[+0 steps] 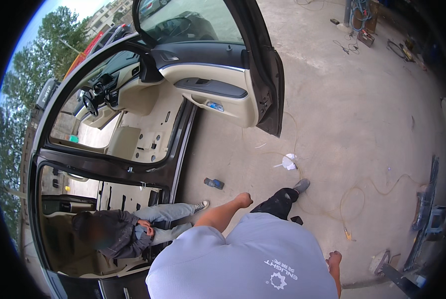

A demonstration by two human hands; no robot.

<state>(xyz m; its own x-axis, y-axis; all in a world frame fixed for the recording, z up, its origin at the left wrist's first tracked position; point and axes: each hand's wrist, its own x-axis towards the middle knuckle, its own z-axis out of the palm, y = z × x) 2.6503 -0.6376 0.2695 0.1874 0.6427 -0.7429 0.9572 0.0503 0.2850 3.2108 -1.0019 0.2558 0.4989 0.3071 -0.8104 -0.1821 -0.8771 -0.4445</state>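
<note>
My left hand [244, 200] hangs in front of me with its fingers curled into a loose fist, and nothing shows in it. On the concrete to its left lies a small dark-blue tool [213, 183], apart from the hand. Low at my right side is my right hand [335, 258], its fingers also curled in, with no object visible. Neither hand touches the car [158, 172], which stands on my left with its front door [215, 82] swung wide open. My grey shoe [301, 186] is on the floor ahead.
Another person [118, 231] sits in the car's rear door opening, hands together and legs reaching out. A thin yellowish hose [341, 204] loops over the floor, past a white scrap [289, 161]. Equipment [435, 219] stands at right; cables and a box [366, 38] lie far off.
</note>
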